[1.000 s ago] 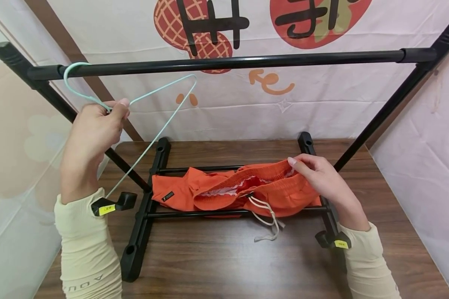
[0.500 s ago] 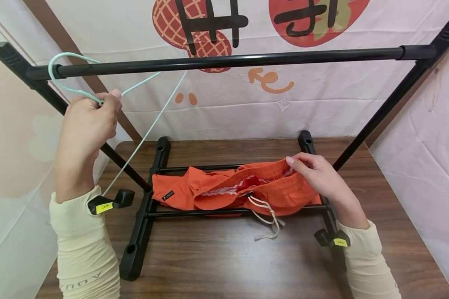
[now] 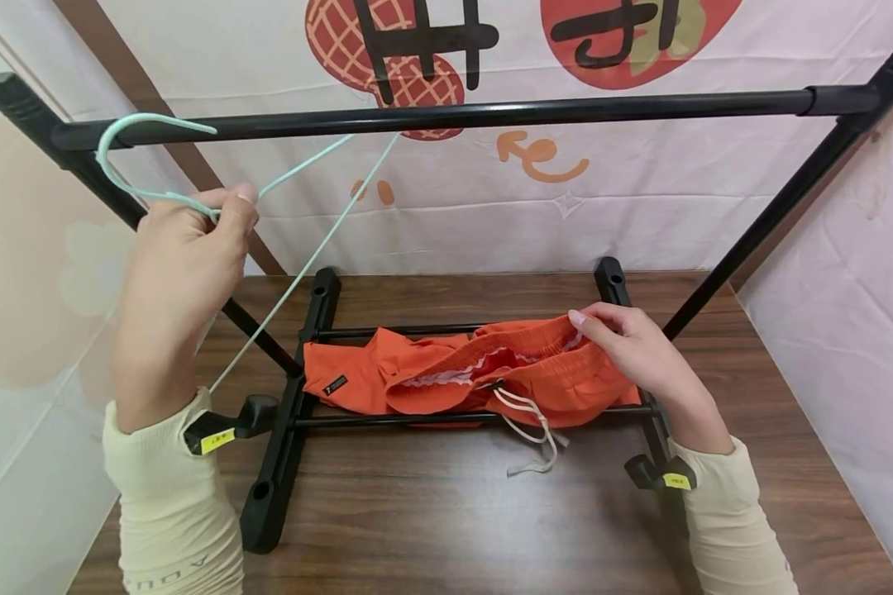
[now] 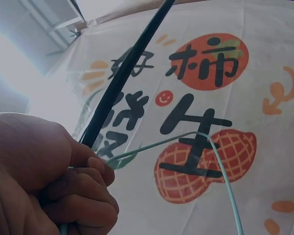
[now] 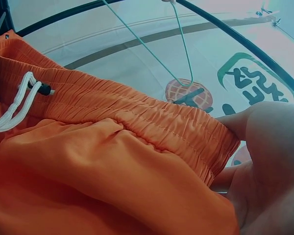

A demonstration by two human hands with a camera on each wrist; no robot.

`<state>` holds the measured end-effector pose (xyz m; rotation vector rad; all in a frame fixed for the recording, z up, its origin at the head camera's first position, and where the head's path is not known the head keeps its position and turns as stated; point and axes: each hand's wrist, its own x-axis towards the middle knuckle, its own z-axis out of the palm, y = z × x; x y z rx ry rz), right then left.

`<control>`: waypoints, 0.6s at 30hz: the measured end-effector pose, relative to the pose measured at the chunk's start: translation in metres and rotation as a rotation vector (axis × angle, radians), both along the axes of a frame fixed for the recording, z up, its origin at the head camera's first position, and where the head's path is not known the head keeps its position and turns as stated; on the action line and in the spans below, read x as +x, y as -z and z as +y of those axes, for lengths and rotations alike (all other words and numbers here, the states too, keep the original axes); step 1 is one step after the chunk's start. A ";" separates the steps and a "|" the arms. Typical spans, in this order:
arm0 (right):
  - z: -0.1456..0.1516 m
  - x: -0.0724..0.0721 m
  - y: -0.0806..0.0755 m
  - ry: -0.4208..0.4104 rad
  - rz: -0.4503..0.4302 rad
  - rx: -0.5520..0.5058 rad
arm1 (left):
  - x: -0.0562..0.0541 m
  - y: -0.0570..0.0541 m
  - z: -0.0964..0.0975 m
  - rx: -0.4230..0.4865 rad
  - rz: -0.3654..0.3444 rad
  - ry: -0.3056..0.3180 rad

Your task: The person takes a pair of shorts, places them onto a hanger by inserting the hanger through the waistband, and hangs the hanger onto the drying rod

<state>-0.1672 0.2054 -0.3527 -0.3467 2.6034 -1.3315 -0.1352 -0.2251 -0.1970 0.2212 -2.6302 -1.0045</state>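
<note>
My left hand pinches a thin mint-green clothes hanger at the base of its hook. The hook crosses the left end of the black top rail; whether it goes round the rail I cannot tell. In the left wrist view, one shoulder of the hanger slants out from my curled fingers. Orange shorts lie across the rack's lower bars, waistband gaping upward and white drawstring hanging forward. At the right end of that waistband, my right hand pinches the edge between thumb and fingers.
The black rack's side posts rise left and right, and its feet stand on a brown wooden table. A printed cloth backdrop hangs close behind the rack.
The hanger's hook has shifted left along the top rail, and its tip now shows in front of the rail. My left hand rose slightly, then came back down. My right hand and the shorts stayed put.
</note>
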 end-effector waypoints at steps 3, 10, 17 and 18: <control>0.001 0.000 0.000 0.003 0.001 -0.002 | 0.003 0.005 0.004 -0.060 0.017 0.030; 0.002 0.001 0.001 -0.002 0.010 -0.007 | 0.008 0.023 0.014 -0.089 0.003 0.090; 0.001 0.001 0.000 0.000 0.014 0.007 | 0.013 0.041 0.021 -0.065 -0.059 0.195; 0.000 0.000 0.000 -0.001 0.014 0.010 | 0.013 0.043 0.022 -0.062 -0.056 0.206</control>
